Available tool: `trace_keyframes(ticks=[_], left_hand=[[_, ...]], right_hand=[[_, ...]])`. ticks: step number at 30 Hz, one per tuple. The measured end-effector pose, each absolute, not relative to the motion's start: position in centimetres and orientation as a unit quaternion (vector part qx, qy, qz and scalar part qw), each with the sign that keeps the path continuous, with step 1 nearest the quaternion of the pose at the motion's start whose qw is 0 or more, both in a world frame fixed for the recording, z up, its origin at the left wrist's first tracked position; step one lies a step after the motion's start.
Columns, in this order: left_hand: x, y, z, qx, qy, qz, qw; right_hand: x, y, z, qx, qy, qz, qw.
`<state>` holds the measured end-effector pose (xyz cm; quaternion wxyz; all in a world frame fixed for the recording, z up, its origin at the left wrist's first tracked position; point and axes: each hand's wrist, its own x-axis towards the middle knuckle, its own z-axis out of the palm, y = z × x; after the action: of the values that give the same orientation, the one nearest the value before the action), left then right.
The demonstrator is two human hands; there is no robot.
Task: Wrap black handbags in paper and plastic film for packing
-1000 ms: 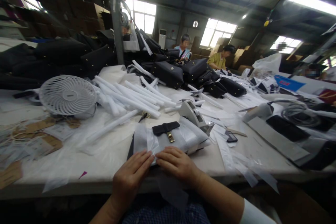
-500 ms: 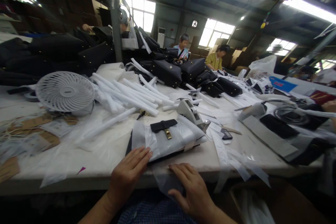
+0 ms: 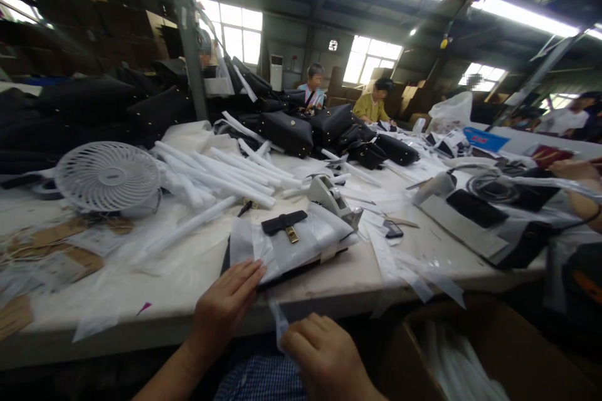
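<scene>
The person's left hand [image 3: 229,298] lies flat, fingers extended, on the near left corner of the wrapped bag [image 3: 301,252]. The right hand [image 3: 324,351], lower and off the bag, is closed on a clear strip [image 3: 280,319] below the table [image 3: 181,288] edge. Ahead of both, the bag's long axis runs left to right, right end angled away, near the tape dispenser [image 3: 325,193]. The left hand is nearer.

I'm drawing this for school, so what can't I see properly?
In the head view:
- Clear plastic strip: held part hidden by the right hand.
- Black bag: upper side mostly covered by whitish wrapping.
- Wall clock: too small to tell the time.
- Cardboard box: cut off by the bottom edge.
</scene>
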<state>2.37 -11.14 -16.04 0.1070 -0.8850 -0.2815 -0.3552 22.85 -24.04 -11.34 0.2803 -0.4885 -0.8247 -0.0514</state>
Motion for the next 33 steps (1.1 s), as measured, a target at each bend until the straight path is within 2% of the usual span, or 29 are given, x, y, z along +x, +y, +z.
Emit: trace_keyframes(ticks=[3, 8, 13, 16, 18, 20, 22, 26, 33], left_hand=[[2.0, -11.2, -15.8, -0.902, -0.27, -0.323, 0.094], [1.9, -11.0, -15.6, -0.904, -0.258, -0.323, 0.111], [2.1, -10.8, -15.2, -0.896, -0.248, -0.34, 0.142], [2.1, -10.6, -14.6, -0.894, -0.244, -0.346, 0.149], [2.1, -10.3, -14.3, -0.894, -0.241, -0.347, 0.148], [2.0, -9.9, -14.0, -0.896, -0.239, -0.345, 0.148], [1.8, -9.6, -13.7, -0.897, -0.238, -0.339, 0.153], [1.7, -9.1, -12.5, -0.902, -0.243, -0.311, 0.174], [1.6, -8.2, -10.9, -0.911, -0.247, -0.283, 0.169]], right_hand=[[22.6, -23.8, -10.7, -0.455, -0.84, -0.085, 0.282], [22.9, -23.7, -10.1, -0.412, -0.843, -0.053, 0.341], [23.2, -24.4, -9.9, -0.481, -0.762, 0.102, 0.421], [23.6, -25.1, -10.3, -0.566, -0.669, 0.228, 0.424], [24.0, -25.6, -11.0, -0.586, -0.641, 0.259, 0.423], [24.3, -26.1, -11.8, -0.552, -0.681, 0.21, 0.434], [24.4, -26.3, -12.4, -0.491, -0.754, 0.105, 0.424], [24.1, -26.0, -11.9, -0.418, -0.836, -0.074, 0.349], [22.7, -24.8, -11.4, -0.37, -0.881, -0.107, 0.277]])
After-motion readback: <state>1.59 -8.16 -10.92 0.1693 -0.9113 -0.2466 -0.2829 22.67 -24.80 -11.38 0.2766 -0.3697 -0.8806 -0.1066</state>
